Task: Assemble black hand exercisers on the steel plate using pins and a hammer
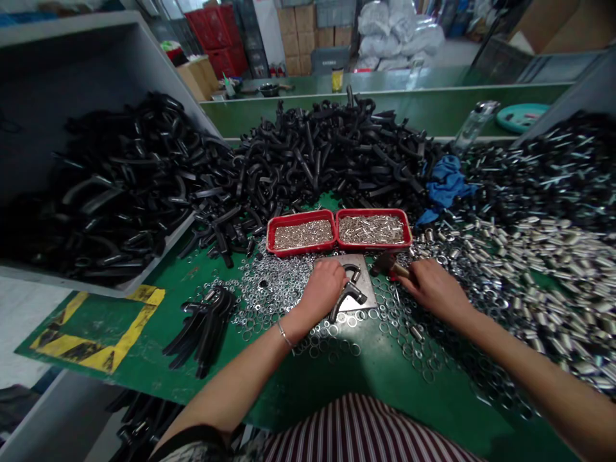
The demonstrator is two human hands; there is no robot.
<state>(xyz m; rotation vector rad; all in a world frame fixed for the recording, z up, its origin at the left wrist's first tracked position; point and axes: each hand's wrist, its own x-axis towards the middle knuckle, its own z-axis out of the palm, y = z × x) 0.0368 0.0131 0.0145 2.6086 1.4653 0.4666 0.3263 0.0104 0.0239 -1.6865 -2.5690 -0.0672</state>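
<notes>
My left hand (323, 287) is closed on a black curved part with a hooked end (353, 292), which it holds over a small metal plate (367, 282). In my right hand (428, 285) is the wooden handle of a hammer (385, 262); the dark head points left, beside the plate's right edge. Loose metal rings (337, 330) lie around the plate. Just behind it stand two red trays, the left one (276, 251) holding tiny metal pieces and the right one (409, 237) small pins. My fingertips on the black part are partly hidden.
A large heap of black parts (327, 147) rises behind the trays, and a grey crate (158, 256) spills more at left. Several finished-looking black parts (206, 327) lie left of my hand. Metal sleeves (553, 269), a blue cloth (446, 183) and a clear bottle (476, 122) are at right.
</notes>
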